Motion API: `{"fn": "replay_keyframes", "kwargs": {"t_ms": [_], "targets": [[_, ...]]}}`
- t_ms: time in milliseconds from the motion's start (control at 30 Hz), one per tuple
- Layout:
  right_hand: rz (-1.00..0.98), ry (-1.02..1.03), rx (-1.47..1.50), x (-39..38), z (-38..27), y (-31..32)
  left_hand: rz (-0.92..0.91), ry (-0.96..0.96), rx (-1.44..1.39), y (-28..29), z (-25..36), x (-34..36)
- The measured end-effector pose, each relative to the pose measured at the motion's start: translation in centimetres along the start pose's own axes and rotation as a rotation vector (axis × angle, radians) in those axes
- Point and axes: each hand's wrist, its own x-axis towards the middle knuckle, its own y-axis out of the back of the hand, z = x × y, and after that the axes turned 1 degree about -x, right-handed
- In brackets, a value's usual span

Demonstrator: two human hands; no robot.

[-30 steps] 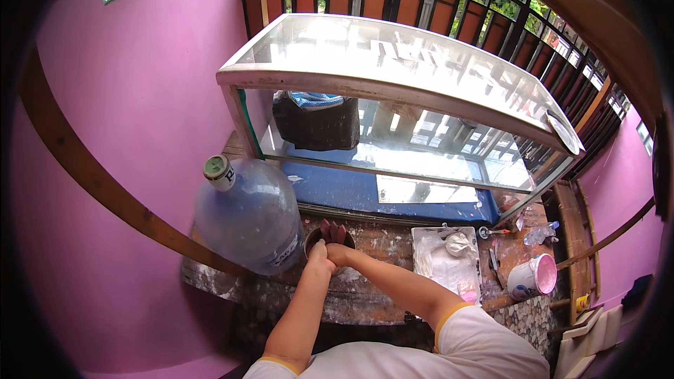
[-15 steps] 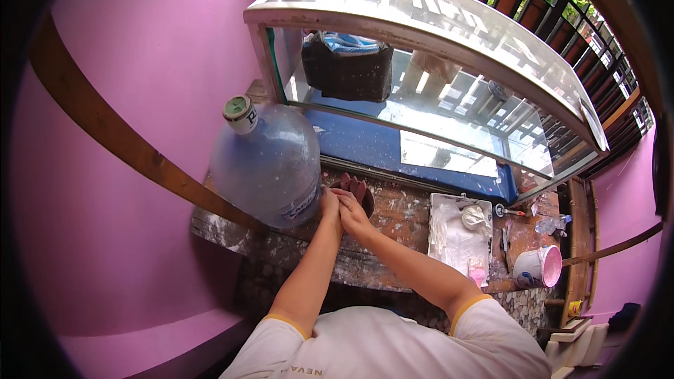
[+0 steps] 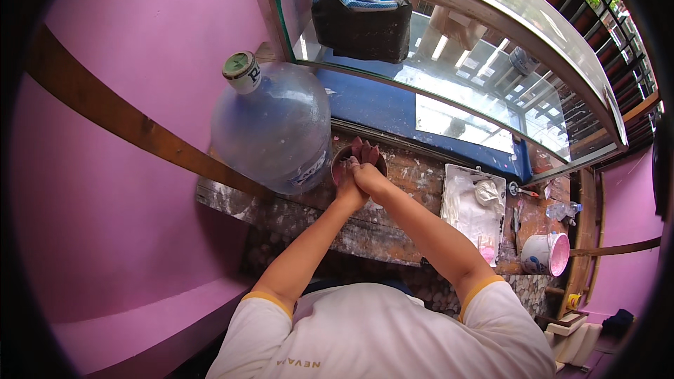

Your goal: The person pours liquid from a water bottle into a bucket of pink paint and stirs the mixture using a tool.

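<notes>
My left hand (image 3: 347,186) and my right hand (image 3: 369,178) meet at the near rim of a round brown bowl (image 3: 382,165). Their fingers are closed together, and whatever lies between them is too small or hidden to name. Dark reddish folded pieces (image 3: 365,149), like stiff paper or cloth, stand up from the bowl just beyond my fingertips. Close on the left of the bowl is a big clear bluish water jug (image 3: 270,130) with a green-topped cap. All of this rests on a paint-spotted wooden table (image 3: 404,200).
A white paint tray (image 3: 467,221) with a crumpled white lump lies to the right, beside a pink-stained bucket (image 3: 544,254), a brush (image 3: 523,190) and a small plastic bottle (image 3: 564,210). Behind stands a glass display case (image 3: 484,91) holding a black bag (image 3: 361,24). A pink wall (image 3: 140,98) rises at left.
The whole scene has shifted in the picture as the head moved. Relative to the bowl, my joined hands have come a little right and nearer to me, from beside the jug to the bowl's near rim.
</notes>
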Motion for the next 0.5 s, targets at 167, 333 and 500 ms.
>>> {"fn": "replay_keyframes", "kwargs": {"t_ms": [167, 333, 500], "targets": [[-0.074, -0.11, -0.092, -2.6, -5.9, -0.2, -0.002, -0.219, 0.313, 1.9, -0.4, -2.6], [-0.068, -0.191, 0.114, 3.3, -1.1, 0.6, -0.051, -0.382, 0.148, 3.8, 0.6, -2.7], [-0.232, -0.413, 0.494, 1.9, -2.5, -0.7, -0.173, 0.213, -1.421, 3.1, -1.6, -3.5]]}}
